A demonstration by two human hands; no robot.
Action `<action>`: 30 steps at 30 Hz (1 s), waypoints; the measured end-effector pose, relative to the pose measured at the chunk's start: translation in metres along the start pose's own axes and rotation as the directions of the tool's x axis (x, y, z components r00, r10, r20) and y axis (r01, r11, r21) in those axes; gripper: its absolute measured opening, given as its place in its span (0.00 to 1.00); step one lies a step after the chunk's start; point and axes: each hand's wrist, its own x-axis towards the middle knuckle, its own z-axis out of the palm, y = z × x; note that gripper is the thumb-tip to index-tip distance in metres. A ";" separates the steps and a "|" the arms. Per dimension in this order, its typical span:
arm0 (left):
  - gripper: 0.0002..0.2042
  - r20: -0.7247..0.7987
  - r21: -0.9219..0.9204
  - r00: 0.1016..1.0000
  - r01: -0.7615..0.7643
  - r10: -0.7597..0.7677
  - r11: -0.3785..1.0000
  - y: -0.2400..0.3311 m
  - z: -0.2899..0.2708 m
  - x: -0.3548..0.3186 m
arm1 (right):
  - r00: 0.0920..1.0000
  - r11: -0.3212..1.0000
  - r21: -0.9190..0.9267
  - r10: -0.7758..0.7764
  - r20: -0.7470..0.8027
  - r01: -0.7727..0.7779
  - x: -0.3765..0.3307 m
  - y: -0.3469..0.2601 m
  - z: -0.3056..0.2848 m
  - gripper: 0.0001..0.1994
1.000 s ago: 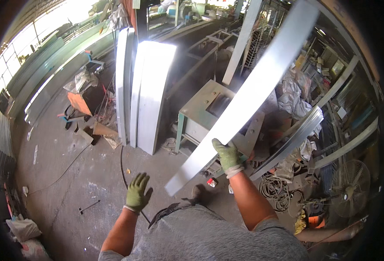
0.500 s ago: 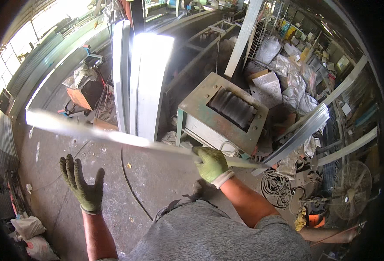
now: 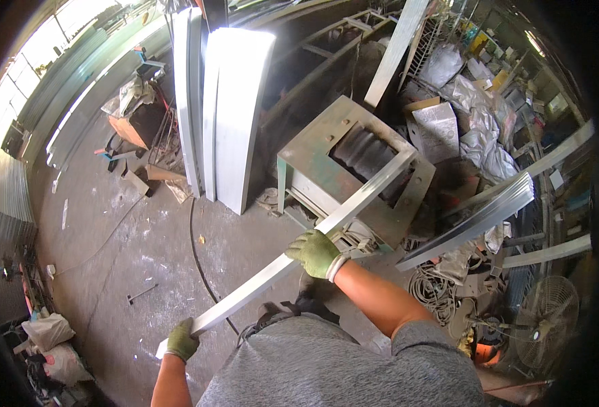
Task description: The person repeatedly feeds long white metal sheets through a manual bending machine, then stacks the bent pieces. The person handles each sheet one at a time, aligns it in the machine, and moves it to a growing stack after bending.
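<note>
A long, straight silvery metal bar (image 3: 252, 285) slants from lower left to upper right in front of my body. My left hand (image 3: 182, 339), in a green work glove, is closed round its near end. My right hand (image 3: 315, 254), gloved the same, grips it around the middle, palm down. The bar's far end reaches across the flat metal top of a worn greenish machine (image 3: 316, 149). It passes over the edge of an opening that holds a dark ribbed roller (image 3: 364, 159). Whether the bar touches the roller I cannot tell.
Tall shiny metal lengths (image 3: 235, 122) stand upright beyond the bar. A stack of metal strips (image 3: 479, 220) leans right of the machine, near a coiled cable (image 3: 432, 295) and a fan (image 3: 547, 319). A black hose (image 3: 201, 271) crosses the floor. White sacks (image 3: 48, 332) lie at lower left.
The bar has swung round: its left end came down toward me and its right end rose onto the machine. My left hand, open and apart from it before, now grips its near end.
</note>
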 end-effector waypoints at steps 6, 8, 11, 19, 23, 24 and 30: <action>0.13 -0.006 0.025 1.000 0.007 -0.007 1.000 0.105 0.033 0.018 | 0.988 0.981 -0.122 0.153 0.024 -0.149 -0.008 0.079 0.014 0.17; 0.15 0.010 -0.006 1.000 0.002 -0.002 1.000 0.150 0.036 0.042 | 0.966 0.955 -0.156 0.258 0.011 -0.254 -0.007 0.111 0.010 0.15; 0.17 0.109 0.003 0.994 0.013 -0.013 1.000 0.209 0.029 0.085 | 0.926 0.914 -0.234 0.363 0.107 -0.331 -0.009 0.168 -0.014 0.16; 0.16 0.147 -0.062 0.989 -0.021 0.030 0.998 0.281 0.013 0.129 | 0.936 0.900 -0.258 0.346 -0.061 -0.350 -0.019 0.246 -0.051 0.11; 0.13 0.099 -0.148 0.993 -0.041 0.056 0.988 0.246 0.028 0.104 | 0.948 0.939 -0.147 0.295 -0.122 -0.311 -0.019 0.209 -0.028 0.12; 0.12 0.079 -0.178 0.995 -0.051 0.066 0.983 0.234 0.034 0.095 | 0.950 0.939 -0.155 0.291 -0.115 -0.306 -0.017 0.196 -0.023 0.12; 0.15 0.139 -0.176 0.990 0.015 0.009 0.984 0.157 0.061 0.047 | 0.955 0.962 -0.050 0.259 -0.145 -0.268 -0.011 0.108 0.015 0.12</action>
